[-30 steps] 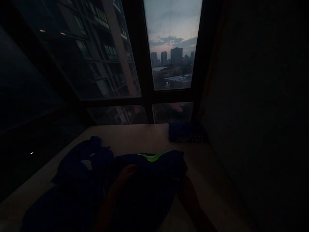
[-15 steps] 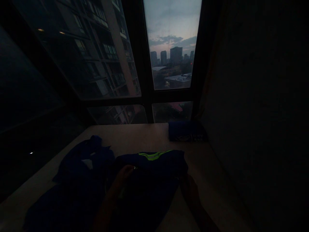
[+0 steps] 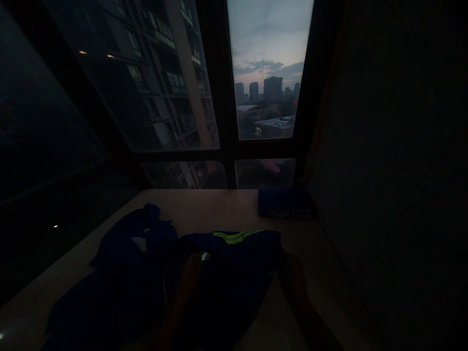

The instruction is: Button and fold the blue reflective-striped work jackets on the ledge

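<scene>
A dark blue work garment [image 3: 230,278] with a yellow-green reflective stripe [image 3: 237,237] lies spread on the pale surface in front of me. My left hand [image 3: 190,272] is closed on its left part, beside a small bright reflective patch [image 3: 205,256]. At the garment's right edge is my right hand [image 3: 294,275], its fingers curled at the cloth. Deep shadow hides most of the fingers on both hands. Left of my left hand lies a second blue garment [image 3: 124,243], crumpled, with a pale patch on it.
A folded blue bundle [image 3: 283,204] with white printing sits at the back right by the window. Dark window frames [image 3: 227,165] close off the far side of the pale ledge [image 3: 208,204]. A dark wall [image 3: 383,195] rises on the right.
My view has shifted slightly, moving the scene a little to the right. More of the bright patch shows by my left hand. My right hand has moved slightly up and right along the garment's edge.
</scene>
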`<state>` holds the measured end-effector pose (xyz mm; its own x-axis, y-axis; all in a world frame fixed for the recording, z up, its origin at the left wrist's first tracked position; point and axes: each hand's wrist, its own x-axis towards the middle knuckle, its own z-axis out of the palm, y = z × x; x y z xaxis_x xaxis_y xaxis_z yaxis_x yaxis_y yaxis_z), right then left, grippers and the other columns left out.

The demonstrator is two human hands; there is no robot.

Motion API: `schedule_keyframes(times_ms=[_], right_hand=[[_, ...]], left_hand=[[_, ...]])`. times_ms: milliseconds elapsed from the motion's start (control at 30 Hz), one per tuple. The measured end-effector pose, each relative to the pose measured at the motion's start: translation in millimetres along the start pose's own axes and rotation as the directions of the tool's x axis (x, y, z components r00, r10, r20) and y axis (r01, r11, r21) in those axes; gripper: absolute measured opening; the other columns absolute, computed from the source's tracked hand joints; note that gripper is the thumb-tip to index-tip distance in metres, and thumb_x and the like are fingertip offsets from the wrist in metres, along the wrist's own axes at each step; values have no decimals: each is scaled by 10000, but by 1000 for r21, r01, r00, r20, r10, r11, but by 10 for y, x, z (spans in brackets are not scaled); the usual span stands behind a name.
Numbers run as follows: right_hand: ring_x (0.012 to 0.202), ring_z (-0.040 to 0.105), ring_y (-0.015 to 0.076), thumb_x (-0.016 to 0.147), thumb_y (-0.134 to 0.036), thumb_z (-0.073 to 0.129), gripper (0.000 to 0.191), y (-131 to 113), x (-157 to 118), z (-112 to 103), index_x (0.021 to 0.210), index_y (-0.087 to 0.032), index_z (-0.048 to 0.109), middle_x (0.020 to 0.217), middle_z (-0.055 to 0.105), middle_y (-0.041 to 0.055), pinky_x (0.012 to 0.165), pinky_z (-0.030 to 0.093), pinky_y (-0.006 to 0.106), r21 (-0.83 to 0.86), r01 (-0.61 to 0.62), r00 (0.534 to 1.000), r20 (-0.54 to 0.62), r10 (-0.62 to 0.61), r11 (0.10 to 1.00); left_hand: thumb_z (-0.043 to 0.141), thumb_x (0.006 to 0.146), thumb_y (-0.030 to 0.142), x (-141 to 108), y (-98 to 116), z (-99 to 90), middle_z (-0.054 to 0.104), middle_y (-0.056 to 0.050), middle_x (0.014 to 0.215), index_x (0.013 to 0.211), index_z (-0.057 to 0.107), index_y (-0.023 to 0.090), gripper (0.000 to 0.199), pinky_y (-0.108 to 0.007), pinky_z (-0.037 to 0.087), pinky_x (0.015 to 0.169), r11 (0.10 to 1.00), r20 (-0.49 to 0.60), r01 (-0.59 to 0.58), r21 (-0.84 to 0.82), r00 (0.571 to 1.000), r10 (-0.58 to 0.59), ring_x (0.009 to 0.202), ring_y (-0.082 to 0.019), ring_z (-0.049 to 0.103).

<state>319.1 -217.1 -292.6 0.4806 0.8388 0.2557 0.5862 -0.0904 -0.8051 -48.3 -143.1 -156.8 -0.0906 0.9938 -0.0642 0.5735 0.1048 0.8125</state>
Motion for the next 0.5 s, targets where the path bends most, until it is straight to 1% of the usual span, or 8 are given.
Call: schedule_keyframes(times_ms=[67, 133, 200, 267, 333, 400, 467, 500], right_hand=[[1266, 492, 314, 865, -486, 450, 515, 2, 106, -37, 1244, -178, 612, 1353, 572, 156, 1059, 396, 499, 8, 42, 999, 12, -42, 999], [1245, 518, 316, 823, -501, 479, 495, -15, 221, -89, 1169, -201, 667, 1318, 609, 135, 1055, 407, 503, 41, 61, 997, 39, -63, 997], [1176, 573, 314, 787, -527, 481, 482, -59, 340, -168, 1069, -208, 708, 1226, 667, 127, 1028, 436, 501, 80, 38, 998, 52, -42, 996], [1109, 617, 311, 778, -545, 460, 503, -153, 445, -294, 1024, -187, 714, 1149, 698, 139, 986, 470, 488, 121, -24, 999, 25, 21, 992], [1041, 648, 308, 791, -567, 453, 529, -313, 524, -478, 1029, -164, 699, 1102, 711, 151, 918, 507, 464, 160, -91, 996, -4, 93, 983], [965, 668, 296, 810, -594, 468, 528, -539, 574, -705, 1025, -161, 682, 1047, 723, 145, 833, 531, 424, 191, -114, 992, -35, 123, 975], [914, 670, 284, 816, -620, 493, 512, -805, 607, -930, 985, -172, 674, 988, 729, 133, 782, 528, 393, 171, -69, 989, -121, 90, 983], [899, 667, 281, 815, -630, 501, 505, -938, 621, -1023, 956, -177, 673, 959, 729, 130, 780, 521, 390, 133, -29, 982, -184, 53, 991]], left_hand=[[518, 695, 564, 6, 21, -6, 719, -82, 904, 900, 609, 212, 417, -367, 527, 762, 997, -12, 3, -75, 1000, -4, 877, -269, 689], [550, 640, 584, 14, 63, -8, 718, -81, 867, 852, 621, 202, 443, -362, 531, 762, 985, -25, 29, -172, 999, -34, 864, -267, 688], [589, 590, 595, 8, 139, -18, 716, -85, 848, 822, 636, 187, 472, -357, 535, 758, 968, -25, 69, -241, 997, -77, 854, -268, 688], [622, 574, 593, -23, 253, -55, 724, -96, 879, 843, 653, 174, 500, -349, 540, 750, 952, -26, 87, -292, 995, -99, 873, -272, 691], [640, 593, 584, -81, 406, -131, 732, -110, 951, 923, 661, 165, 533, -346, 545, 757, 943, -32, 58, -329, 997, -73, 916, -278, 693], [628, 648, 580, -153, 583, -247, 731, -123, 1013, 1043, 644, 160, 576, -354, 549, 778, 941, -50, 21, -338, 998, -41, 947, -283, 694], [568, 734, 575, -216, 755, -385, 728, -123, 1035, 1150, 610, 167, 584, -369, 551, 791, 963, -113, -13, -268, 993, -18, 945, -281, 698], [531, 777, 562, -235, 826, -453, 727, -119, 1041, 1185, 596, 177, 565, -376, 550, 799, 978, -169, -29, -204, 986, -6, 946, -279, 698]])
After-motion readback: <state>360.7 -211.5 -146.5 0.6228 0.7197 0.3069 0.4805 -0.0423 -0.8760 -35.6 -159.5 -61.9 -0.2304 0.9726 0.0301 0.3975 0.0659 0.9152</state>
